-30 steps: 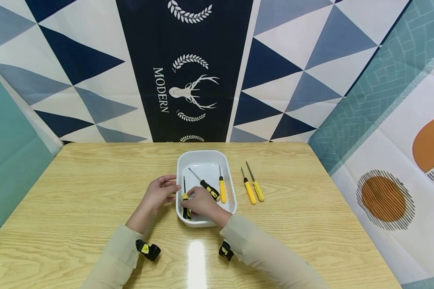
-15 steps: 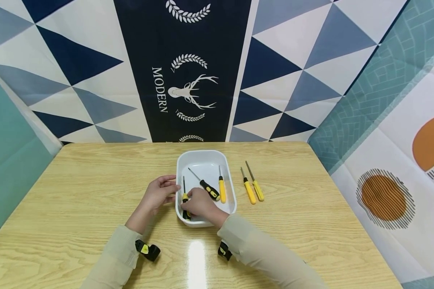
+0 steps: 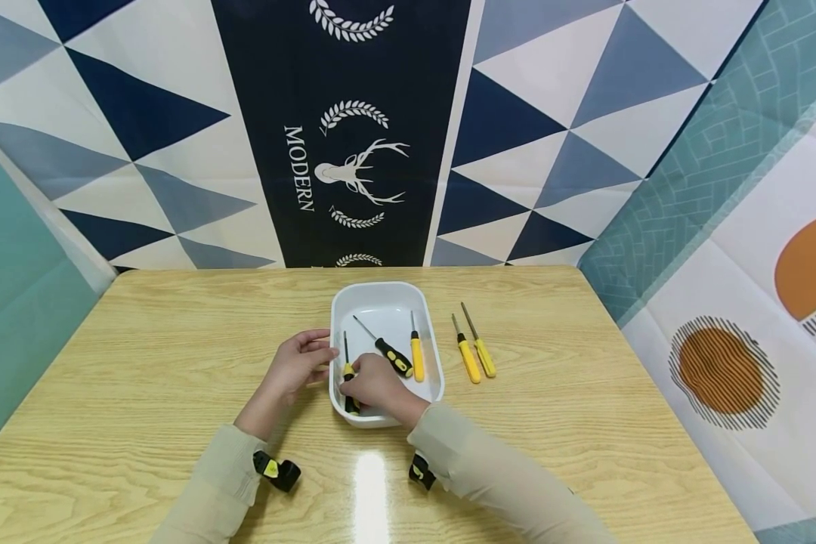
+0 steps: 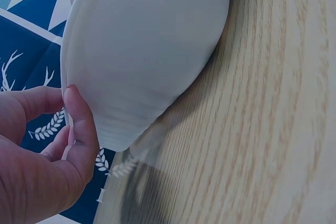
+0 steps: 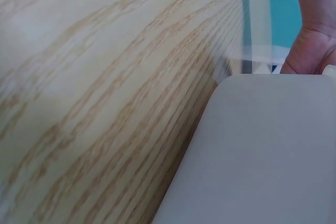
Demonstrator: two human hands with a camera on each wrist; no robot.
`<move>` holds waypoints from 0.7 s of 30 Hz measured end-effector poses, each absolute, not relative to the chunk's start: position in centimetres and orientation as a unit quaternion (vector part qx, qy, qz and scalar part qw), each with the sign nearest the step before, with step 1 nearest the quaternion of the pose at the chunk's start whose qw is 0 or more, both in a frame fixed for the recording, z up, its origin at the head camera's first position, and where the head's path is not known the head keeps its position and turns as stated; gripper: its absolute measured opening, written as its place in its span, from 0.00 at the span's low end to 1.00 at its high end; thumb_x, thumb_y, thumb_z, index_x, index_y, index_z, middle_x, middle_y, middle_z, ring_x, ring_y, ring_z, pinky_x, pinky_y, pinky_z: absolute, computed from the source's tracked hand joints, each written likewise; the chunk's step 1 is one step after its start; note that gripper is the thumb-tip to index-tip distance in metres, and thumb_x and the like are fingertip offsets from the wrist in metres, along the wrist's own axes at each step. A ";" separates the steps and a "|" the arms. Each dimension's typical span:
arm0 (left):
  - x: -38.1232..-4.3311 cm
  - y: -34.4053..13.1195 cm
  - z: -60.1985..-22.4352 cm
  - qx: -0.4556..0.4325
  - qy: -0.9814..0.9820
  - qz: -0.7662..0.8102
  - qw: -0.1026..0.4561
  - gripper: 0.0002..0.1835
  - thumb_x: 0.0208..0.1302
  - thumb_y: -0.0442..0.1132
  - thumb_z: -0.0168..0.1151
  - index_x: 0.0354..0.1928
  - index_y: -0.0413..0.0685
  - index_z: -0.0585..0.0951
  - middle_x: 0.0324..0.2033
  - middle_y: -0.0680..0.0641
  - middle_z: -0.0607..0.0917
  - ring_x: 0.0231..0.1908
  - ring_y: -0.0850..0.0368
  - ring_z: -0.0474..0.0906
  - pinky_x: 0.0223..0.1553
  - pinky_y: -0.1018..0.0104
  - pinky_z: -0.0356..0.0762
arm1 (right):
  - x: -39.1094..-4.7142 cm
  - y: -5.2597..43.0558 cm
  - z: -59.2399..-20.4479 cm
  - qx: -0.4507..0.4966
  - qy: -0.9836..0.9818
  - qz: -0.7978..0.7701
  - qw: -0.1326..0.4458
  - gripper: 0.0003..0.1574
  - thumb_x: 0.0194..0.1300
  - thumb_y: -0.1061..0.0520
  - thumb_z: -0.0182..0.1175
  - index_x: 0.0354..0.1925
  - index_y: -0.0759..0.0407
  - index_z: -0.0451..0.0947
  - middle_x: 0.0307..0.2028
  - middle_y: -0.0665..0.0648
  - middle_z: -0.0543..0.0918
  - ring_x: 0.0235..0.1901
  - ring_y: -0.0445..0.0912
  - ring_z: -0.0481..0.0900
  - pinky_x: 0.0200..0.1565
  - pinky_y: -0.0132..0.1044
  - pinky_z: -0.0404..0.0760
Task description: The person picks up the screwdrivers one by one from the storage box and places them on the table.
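Note:
A white plastic tray (image 3: 389, 420) stands on the wooden table in the head view. At its left rim my left hand (image 3: 301, 364) pinches the edge between thumb and fingers; the left wrist view shows this hand (image 4: 52, 150) close up. My right hand (image 3: 377, 384) reaches inside, gripping the handle of a black and yellow screwdriver (image 3: 351, 406) along the left wall; its fingertips are partly hidden. Two more lie in the tray: a black-handled screwdriver (image 3: 396, 358), set diagonally, and a yellow-handled screwdriver (image 3: 418, 359) by the right wall.
Right of the tray, a yellow screwdriver with a black collar (image 3: 469, 361) and an all-yellow-handled screwdriver (image 3: 484, 359) lie side by side on the table (image 3: 557, 423). A patterned cloth wall (image 3: 517, 151) rises behind the table's far edge. Each wrist wears a black strap camera.
Both hands stay where they were, and the screwdrivers have not visibly moved. The head view has shifted very slightly.

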State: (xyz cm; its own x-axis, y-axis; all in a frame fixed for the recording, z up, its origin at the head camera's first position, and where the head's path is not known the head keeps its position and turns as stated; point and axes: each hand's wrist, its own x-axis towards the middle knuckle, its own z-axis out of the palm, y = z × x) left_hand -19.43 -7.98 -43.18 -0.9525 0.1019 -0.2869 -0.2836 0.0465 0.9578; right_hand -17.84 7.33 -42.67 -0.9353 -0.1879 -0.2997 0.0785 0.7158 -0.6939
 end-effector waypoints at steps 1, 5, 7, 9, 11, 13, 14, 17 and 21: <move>-19.4 -8.0 -43.2 -0.063 0.709 0.688 0.140 0.25 0.62 0.33 0.58 0.62 0.41 0.68 0.45 0.46 0.76 0.33 0.63 0.78 0.33 0.70 0.83 | -17.9 7.3 -42.7 -0.029 0.909 -0.376 0.178 0.23 0.52 0.56 0.65 0.44 0.68 0.75 0.22 0.53 0.77 0.17 0.41 0.73 0.24 0.29 0.73; -19.5 -8.1 -43.3 -0.061 0.708 0.689 0.141 0.25 0.62 0.33 0.58 0.62 0.41 0.68 0.45 0.45 0.76 0.33 0.62 0.78 0.33 0.70 0.83 | -18.0 7.4 -42.6 -0.015 0.907 -0.376 0.188 0.26 0.52 0.54 0.67 0.46 0.68 0.74 0.28 0.56 0.79 0.21 0.43 0.76 0.30 0.31 0.76; -19.6 -8.1 -43.3 -0.063 0.708 0.689 0.141 0.25 0.62 0.33 0.59 0.62 0.42 0.68 0.45 0.45 0.76 0.34 0.62 0.78 0.33 0.70 0.83 | -18.1 7.5 -42.7 -0.009 0.906 -0.377 0.194 0.27 0.53 0.53 0.67 0.48 0.67 0.74 0.33 0.56 0.80 0.23 0.43 0.77 0.32 0.32 0.77; -19.6 -8.1 -43.3 -0.065 0.708 0.690 0.140 0.25 0.62 0.33 0.59 0.62 0.42 0.68 0.46 0.44 0.76 0.34 0.61 0.78 0.33 0.70 0.82 | -18.2 7.7 -42.7 -0.007 0.904 -0.381 0.197 0.28 0.53 0.52 0.66 0.49 0.65 0.74 0.36 0.56 0.81 0.25 0.43 0.77 0.33 0.32 0.77; -19.6 -8.2 -43.3 -0.066 0.707 0.690 0.140 0.25 0.62 0.33 0.59 0.62 0.42 0.68 0.46 0.44 0.76 0.35 0.60 0.79 0.33 0.70 0.82 | -18.3 8.0 -42.7 -0.003 0.897 -0.393 0.203 0.27 0.53 0.52 0.65 0.49 0.64 0.74 0.34 0.56 0.81 0.23 0.43 0.77 0.30 0.32 0.76; -19.6 -8.2 -43.3 -0.066 0.706 0.691 0.140 0.25 0.62 0.32 0.59 0.62 0.41 0.68 0.46 0.44 0.76 0.35 0.59 0.79 0.34 0.70 0.83 | -18.4 8.4 -42.7 0.001 0.887 -0.410 0.210 0.26 0.54 0.53 0.64 0.49 0.63 0.73 0.31 0.56 0.81 0.21 0.43 0.77 0.28 0.31 0.77; -19.6 -8.2 -43.4 -0.066 0.705 0.692 0.140 0.25 0.62 0.32 0.59 0.61 0.41 0.68 0.46 0.44 0.76 0.35 0.59 0.79 0.34 0.69 0.83 | -18.4 8.5 -42.7 0.005 0.883 -0.419 0.213 0.26 0.54 0.53 0.64 0.49 0.63 0.73 0.30 0.56 0.80 0.21 0.43 0.77 0.27 0.31 0.77; -19.6 -8.2 -43.4 -0.065 0.705 0.693 0.140 0.25 0.62 0.32 0.59 0.62 0.41 0.68 0.46 0.44 0.76 0.36 0.58 0.79 0.34 0.69 0.83 | -18.5 8.9 -42.7 0.018 0.867 -0.446 0.223 0.25 0.54 0.55 0.64 0.49 0.63 0.73 0.29 0.55 0.79 0.20 0.43 0.77 0.24 0.32 0.78; -19.7 -8.1 -43.5 -0.065 0.706 0.692 0.138 0.25 0.62 0.32 0.59 0.61 0.41 0.68 0.46 0.44 0.76 0.36 0.58 0.79 0.34 0.69 0.83 | -18.5 9.1 -42.7 0.030 0.855 -0.468 0.222 0.23 0.53 0.57 0.64 0.48 0.63 0.73 0.30 0.56 0.79 0.22 0.42 0.77 0.26 0.31 0.77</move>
